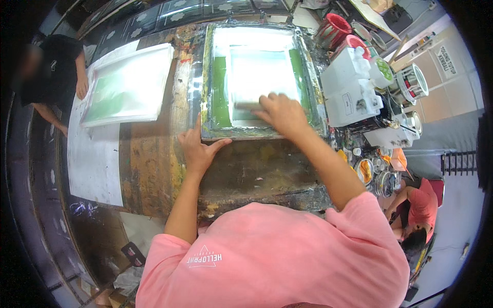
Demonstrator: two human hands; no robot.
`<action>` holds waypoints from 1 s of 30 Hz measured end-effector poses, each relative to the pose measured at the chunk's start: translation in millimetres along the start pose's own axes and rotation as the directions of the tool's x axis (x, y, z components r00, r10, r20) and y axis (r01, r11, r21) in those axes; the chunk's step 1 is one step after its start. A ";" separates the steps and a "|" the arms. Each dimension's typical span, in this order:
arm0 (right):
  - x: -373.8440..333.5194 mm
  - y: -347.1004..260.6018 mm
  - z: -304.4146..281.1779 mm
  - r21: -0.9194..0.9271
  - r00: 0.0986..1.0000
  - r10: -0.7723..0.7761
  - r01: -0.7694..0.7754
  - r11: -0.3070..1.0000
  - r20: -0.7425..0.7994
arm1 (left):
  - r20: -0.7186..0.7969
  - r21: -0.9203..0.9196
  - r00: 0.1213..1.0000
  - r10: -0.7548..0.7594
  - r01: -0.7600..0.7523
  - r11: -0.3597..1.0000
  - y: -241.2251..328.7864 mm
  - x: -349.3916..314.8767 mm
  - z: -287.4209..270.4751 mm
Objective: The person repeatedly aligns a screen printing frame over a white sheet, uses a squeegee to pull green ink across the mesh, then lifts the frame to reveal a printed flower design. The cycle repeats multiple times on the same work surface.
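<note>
Atop the green-edged white screen (261, 69), the right hand (284, 115) grips a squeegee (246, 106), left hand (198, 146) splayed alongside.

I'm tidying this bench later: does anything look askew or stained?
The pale rectangular stack on the left sits askew, jutting past the white paper onto the table, whose surface shows dark and yellowish stains, perhaps old ink.

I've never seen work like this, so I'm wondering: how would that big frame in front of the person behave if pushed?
The frame would probably stay stiff, since its rim looks straight and solid. Lying broad and flat on the table, it seems unlikely to tip. Its stained rim might feel tacky.
</note>
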State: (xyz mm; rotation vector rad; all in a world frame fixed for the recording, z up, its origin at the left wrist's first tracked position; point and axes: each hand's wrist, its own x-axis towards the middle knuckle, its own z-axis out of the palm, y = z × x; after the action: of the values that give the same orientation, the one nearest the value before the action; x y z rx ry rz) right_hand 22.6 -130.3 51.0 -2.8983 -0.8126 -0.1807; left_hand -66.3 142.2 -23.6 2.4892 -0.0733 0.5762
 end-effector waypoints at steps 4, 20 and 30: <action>-29.6 -19.0 -26.5 0.079 0.998 -0.002 0.006 0.997 -0.062 | 0.027 -0.060 0.997 -0.071 0.073 0.996 9.0 4.4 -6.6; 80.0 6.4 -176.9 -0.201 0.741 -0.199 0.088 0.976 -0.641 | 0.127 0.065 0.990 -0.067 0.059 0.996 62.4 64.5 -37.2; 112.2 11.0 -213.5 -0.023 0.814 -0.031 0.022 0.999 -0.580 | 0.189 0.153 0.979 -0.073 0.044 0.987 51.5 39.2 -3.3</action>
State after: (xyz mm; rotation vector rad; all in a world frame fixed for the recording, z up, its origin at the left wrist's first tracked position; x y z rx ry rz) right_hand 106.3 -115.2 277.0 -2.5864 -0.7248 -1.0204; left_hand -41.2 104.1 22.3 2.6773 -0.0329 0.3229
